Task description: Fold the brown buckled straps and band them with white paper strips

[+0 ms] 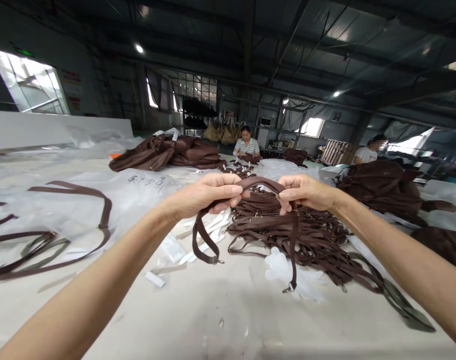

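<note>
Head view: at 9 o'clock, loose brn straps [106, 207], flat woven webbing, curl in long arcs over a crinkled, translucent plastic sheet [137, 202] w/ handwriting on it. Both lie on a smooth, pale tabletop [156, 320]. Nr 10, a slumped heap of brn fabric bags [197, 152], soft & wrinkled. Toward 7, a flat white packet [171, 247], then slim white strips [220, 226].

Nr ctr, L hand [218, 192] is clamped on the dk brn strap [263, 184], thumb on top, fingers beneath. Just past 12, farther back, a co-worker in a striped top [248, 146] sits w/ brn fabric at the hands. Strap bows up in a shallow arch between the two hands, which are apart; one end drops in a loop nr 6–7, the other hangs straight nr 5, each w/ a small metal clip. Below/behind: tangled strap pile [265, 225] w/ metal bits, & a white scalloped piece [276, 265] nr 5. R hand [301, 192], nr 3, is likewise pinched on the strap.

Farther R, abt 3: bulky brn bags [381, 190], matte, rumpled. At 4: flat olive strap end [410, 312].
</note>
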`<state>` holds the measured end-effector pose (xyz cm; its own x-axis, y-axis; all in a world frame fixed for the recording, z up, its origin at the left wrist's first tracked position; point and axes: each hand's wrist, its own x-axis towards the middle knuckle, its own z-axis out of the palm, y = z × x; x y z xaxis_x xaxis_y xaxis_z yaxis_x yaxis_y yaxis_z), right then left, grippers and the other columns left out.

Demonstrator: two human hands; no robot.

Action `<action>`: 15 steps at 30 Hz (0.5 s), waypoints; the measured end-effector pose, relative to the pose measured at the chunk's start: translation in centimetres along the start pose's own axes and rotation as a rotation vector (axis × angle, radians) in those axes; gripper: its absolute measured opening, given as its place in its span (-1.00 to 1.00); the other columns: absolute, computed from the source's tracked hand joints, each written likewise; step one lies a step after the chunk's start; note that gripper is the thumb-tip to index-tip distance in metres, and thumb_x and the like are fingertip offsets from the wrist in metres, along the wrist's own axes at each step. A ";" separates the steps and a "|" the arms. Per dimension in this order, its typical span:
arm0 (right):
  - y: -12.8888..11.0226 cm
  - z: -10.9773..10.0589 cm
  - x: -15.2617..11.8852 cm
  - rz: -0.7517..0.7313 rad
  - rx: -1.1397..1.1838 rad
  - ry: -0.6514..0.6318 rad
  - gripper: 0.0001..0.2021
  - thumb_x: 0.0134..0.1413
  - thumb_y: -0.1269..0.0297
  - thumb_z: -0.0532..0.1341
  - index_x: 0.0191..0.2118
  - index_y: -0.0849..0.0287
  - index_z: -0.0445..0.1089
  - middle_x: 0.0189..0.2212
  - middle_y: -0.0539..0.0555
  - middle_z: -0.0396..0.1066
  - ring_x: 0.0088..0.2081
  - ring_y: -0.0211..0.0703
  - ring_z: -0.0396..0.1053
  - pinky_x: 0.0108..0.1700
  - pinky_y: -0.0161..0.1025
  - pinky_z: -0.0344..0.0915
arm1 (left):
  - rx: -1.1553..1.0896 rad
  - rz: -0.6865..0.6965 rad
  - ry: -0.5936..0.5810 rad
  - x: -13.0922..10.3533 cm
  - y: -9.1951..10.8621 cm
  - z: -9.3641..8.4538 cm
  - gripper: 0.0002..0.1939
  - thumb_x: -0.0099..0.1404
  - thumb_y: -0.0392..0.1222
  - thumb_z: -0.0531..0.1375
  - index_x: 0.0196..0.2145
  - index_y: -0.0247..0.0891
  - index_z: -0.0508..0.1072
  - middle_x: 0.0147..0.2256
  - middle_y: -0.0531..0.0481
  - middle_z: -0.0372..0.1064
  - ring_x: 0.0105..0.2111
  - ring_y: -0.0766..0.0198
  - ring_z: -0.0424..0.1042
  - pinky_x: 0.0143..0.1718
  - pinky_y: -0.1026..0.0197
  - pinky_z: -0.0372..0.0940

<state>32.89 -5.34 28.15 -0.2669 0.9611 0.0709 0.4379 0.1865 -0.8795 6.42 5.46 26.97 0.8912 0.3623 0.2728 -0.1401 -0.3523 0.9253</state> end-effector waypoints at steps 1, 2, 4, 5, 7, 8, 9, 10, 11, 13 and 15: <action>-0.5 0.0 0.1 0.007 -0.199 0.102 -0.70 0.01 0.05 0.32 -0.40 0.19 0.32 -0.56 -0.03 0.35 -0.49 -0.22 0.32 -0.36 -0.25 0.30 | 0.152 0.020 0.030 -0.1 0.0 0.1 -0.81 0.29 -0.11 0.21 -0.32 -0.30 0.51 -0.51 0.06 0.29 -0.65 0.46 0.09 -0.68 0.37 -0.04; -1.0 0.0 0.2 -0.001 -0.419 0.227 -0.73 0.02 0.10 0.31 -0.42 0.18 0.32 -0.54 -0.01 0.35 -0.46 -0.21 0.31 -0.37 -0.28 0.23 | 0.299 0.051 0.084 -0.2 -0.1 0.4 -0.85 0.30 -0.16 0.19 -0.34 -0.28 0.50 -0.48 0.06 0.32 -0.60 0.43 0.15 -0.63 0.36 0.02; -2.0 0.4 0.5 -0.058 -0.809 0.505 -0.83 0.05 0.19 0.26 -0.42 0.16 0.33 -0.47 0.04 0.37 -0.40 -0.15 0.31 -0.36 -0.27 0.14 | 0.522 0.133 0.246 -0.1 -0.6 1.2 -0.89 0.29 -0.25 0.15 -0.31 -0.23 0.49 -0.45 0.07 0.34 -0.49 0.35 0.25 -0.50 0.35 0.13; -2.5 0.8 0.7 -0.086 -0.941 0.624 -0.88 0.07 0.25 0.24 -0.40 0.15 0.33 -0.42 0.07 0.38 -0.36 -0.12 0.32 -0.35 -0.25 0.12 | 0.566 0.162 0.336 0.1 -1.0 1.8 -0.87 0.29 -0.28 0.13 -0.27 -0.22 0.49 -0.43 0.07 0.35 -0.44 0.33 0.29 -0.43 0.33 0.17; -3.1 1.6 1.2 -0.109 -1.056 0.741 -0.98 0.06 0.35 0.20 -0.34 0.14 0.33 -0.34 0.12 0.40 -0.31 -0.06 0.33 -0.32 -0.22 0.11 | 0.491 0.155 0.470 0.5 -1.7 2.8 -0.81 0.29 -0.32 0.09 -0.18 -0.21 0.46 -0.38 0.06 0.36 -0.42 0.32 0.32 -0.38 0.30 0.23; -3.2 1.9 1.5 -0.108 -1.047 0.746 -0.96 0.04 0.40 0.18 -0.33 0.14 0.32 -0.35 0.12 0.40 -0.31 -0.06 0.34 -0.32 -0.22 0.12 | 0.383 0.124 0.500 0.8 -2.1 3.2 -0.79 0.28 -0.32 0.09 -0.14 -0.22 0.44 -0.36 0.06 0.36 -0.43 0.33 0.33 -0.37 0.30 0.25; -3.3 2.2 1.8 -0.105 -1.001 0.732 -0.92 0.01 0.45 0.17 -0.34 0.14 0.32 -0.38 0.10 0.40 -0.33 -0.07 0.34 -0.33 -0.23 0.13 | 0.246 0.090 0.500 0.9 -2.3 3.5 -0.77 0.27 -0.32 0.11 -0.11 -0.24 0.42 -0.33 0.05 0.36 -0.43 0.34 0.35 -0.36 0.29 0.27; -3.2 2.4 2.3 -0.101 -0.918 0.717 -0.89 -0.02 0.48 0.15 -0.35 0.14 0.32 -0.43 0.08 0.39 -0.36 -0.09 0.34 -0.34 -0.24 0.15 | 0.097 0.063 0.473 1.1 -2.5 3.7 -0.74 0.26 -0.31 0.15 -0.08 -0.26 0.41 -0.31 0.04 0.36 -0.43 0.36 0.36 -0.35 0.29 0.30; -3.0 2.4 2.8 -0.097 -0.799 0.703 -0.87 -0.03 0.50 0.14 -0.35 0.14 0.31 -0.47 0.05 0.38 -0.40 -0.12 0.35 -0.36 -0.25 0.18 | -0.049 0.045 0.426 1.2 -2.7 3.9 -0.73 0.24 -0.28 0.18 -0.07 -0.28 0.41 -0.29 0.03 0.35 -0.42 0.37 0.37 -0.33 0.29 0.31; -2.4 2.3 3.9 -0.095 -0.491 0.674 -0.89 -0.01 0.49 0.13 -0.36 0.15 0.31 -0.53 0.00 0.36 -0.50 -0.20 0.35 -0.43 -0.29 0.23 | -0.282 0.028 0.312 1.3 -2.9 3.8 -0.71 0.25 -0.17 0.25 -0.08 -0.32 0.43 -0.29 0.00 0.35 -0.40 0.37 0.38 -0.30 0.28 0.33; -1.6 1.9 5.1 -0.112 -0.211 0.646 -0.95 0.02 0.44 0.15 -0.38 0.16 0.31 -0.57 -0.02 0.33 -0.59 -0.26 0.31 -0.52 -0.32 0.25 | -0.422 0.030 0.231 1.3 -3.3 3.6 -0.69 0.25 -0.07 0.28 -0.14 -0.34 0.45 -0.30 -0.02 0.36 -0.44 0.39 0.35 -0.36 0.30 0.31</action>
<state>29.15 -1.10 29.02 0.2161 0.8503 0.4799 0.6124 0.2648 -0.7449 9.62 3.95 23.30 0.7713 0.5567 0.3086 -0.3700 -0.0023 0.9290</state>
